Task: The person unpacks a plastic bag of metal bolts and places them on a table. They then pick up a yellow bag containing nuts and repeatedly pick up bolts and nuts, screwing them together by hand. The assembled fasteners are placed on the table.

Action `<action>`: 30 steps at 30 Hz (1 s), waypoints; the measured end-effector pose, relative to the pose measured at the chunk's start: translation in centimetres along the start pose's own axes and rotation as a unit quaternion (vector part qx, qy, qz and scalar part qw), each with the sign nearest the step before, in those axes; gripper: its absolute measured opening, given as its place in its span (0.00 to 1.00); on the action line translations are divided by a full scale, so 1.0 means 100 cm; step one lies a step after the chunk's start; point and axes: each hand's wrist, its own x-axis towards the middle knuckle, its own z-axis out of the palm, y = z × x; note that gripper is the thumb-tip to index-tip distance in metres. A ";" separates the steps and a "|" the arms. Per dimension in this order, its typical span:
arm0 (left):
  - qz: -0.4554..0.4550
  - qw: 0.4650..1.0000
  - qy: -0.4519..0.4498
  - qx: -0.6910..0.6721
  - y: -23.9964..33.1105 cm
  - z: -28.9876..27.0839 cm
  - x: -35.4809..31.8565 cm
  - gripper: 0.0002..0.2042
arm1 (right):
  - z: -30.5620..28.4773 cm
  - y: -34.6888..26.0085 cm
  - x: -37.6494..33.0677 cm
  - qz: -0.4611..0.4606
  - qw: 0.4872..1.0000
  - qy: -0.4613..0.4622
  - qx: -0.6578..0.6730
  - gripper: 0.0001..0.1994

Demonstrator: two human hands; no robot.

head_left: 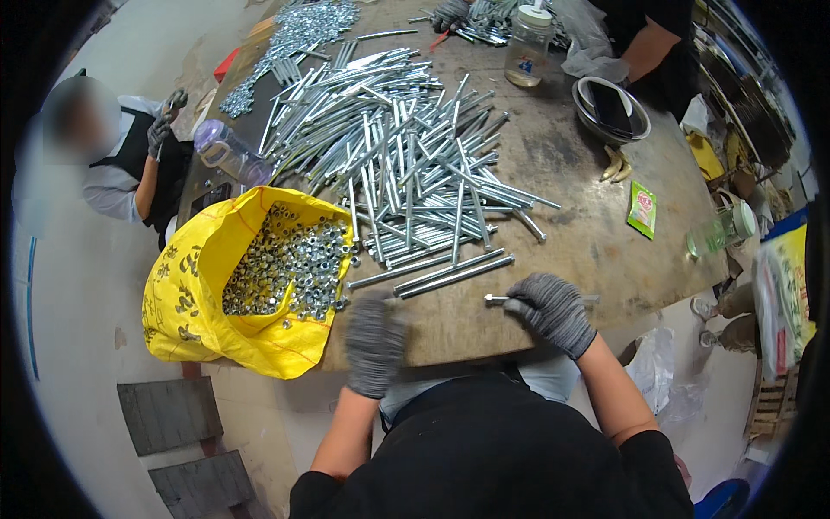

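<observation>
The person's black shirt [484,450] is filling the space nearest the camera, just off the near edge of the tabletop [614,277]. Above that edge the right hand [551,311], in a grey knit glove, is gripping a single bolt [494,299] with curled fingers; the bolt's knobbed end is pointing left, and its shank is poking out on the right. The left hand [374,346], gloved alike, is showing as a blur over the near edge — how far its fingers are opening, or whether they are holding anything, I cannot tell.

The work is looking well short of its end. A broad bolt heap [406,173] is covering the middle of the tabletop, and a yellow sack [186,294], sitting at the near-left corner, is holding plenty of loose nuts [277,268]. More nuts are lying in a second pile [316,30] along the far part of the left edge. Toward the near edge, two bolts [454,275] are lying side by side — whether they are finished is not showing clearly enough to judge.
</observation>
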 end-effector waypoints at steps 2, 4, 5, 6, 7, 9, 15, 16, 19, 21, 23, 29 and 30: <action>-0.064 0.989 0.002 0.132 -0.019 -0.030 0.007 0.14 | -0.005 0.015 -0.001 -0.035 0.995 -0.010 -0.092 0.10; -0.090 0.972 -0.024 0.216 -0.042 -0.040 0.002 0.14 | 0.001 0.015 0.008 -0.070 0.992 0.057 -0.091 0.11; -0.103 0.966 -0.008 0.238 -0.039 -0.038 0.002 0.13 | 0.004 0.008 0.018 -0.090 0.988 0.092 -0.090 0.11; -0.112 0.963 -0.014 0.246 -0.039 -0.036 0.001 0.13 | 0.006 -0.003 0.032 -0.089 0.988 0.093 -0.081 0.14; -0.121 0.959 -0.020 0.254 -0.040 -0.034 0.001 0.12 | 0.007 -0.016 0.050 -0.121 0.979 0.107 -0.122 0.14; -0.132 0.959 -0.026 0.251 -0.041 -0.030 0.002 0.12 | 0.012 -0.027 0.083 -0.150 0.966 0.095 -0.185 0.14; -0.135 0.965 -0.003 0.223 -0.045 -0.039 -0.007 0.14 | 0.012 -0.027 0.122 -0.251 0.941 0.218 -0.068 0.11; -0.136 0.965 0.013 0.223 -0.046 -0.037 -0.008 0.14 | 0.002 -0.034 0.119 -0.239 0.928 0.286 0.002 0.12; -0.123 0.968 0.031 0.215 -0.047 -0.038 -0.012 0.13 | -0.008 -0.055 0.107 -0.078 0.858 0.328 0.387 0.09; -0.119 0.971 0.011 0.205 -0.036 -0.040 -0.010 0.12 | -0.006 -0.058 0.096 -0.048 0.811 0.299 0.500 0.11; -0.120 0.968 -0.016 0.219 -0.033 -0.040 -0.008 0.11 | -0.002 -0.059 0.071 0.039 0.892 0.130 0.432 0.15; -0.208 0.978 0.013 -0.003 -0.010 -0.033 -0.005 0.06 | 0.054 -0.058 0.021 -0.026 0.974 -0.039 0.222 0.13; -0.192 0.971 0.023 -0.137 0.006 -0.026 0.002 0.06 | 0.053 -0.061 0.022 -0.047 0.979 -0.012 0.199 0.12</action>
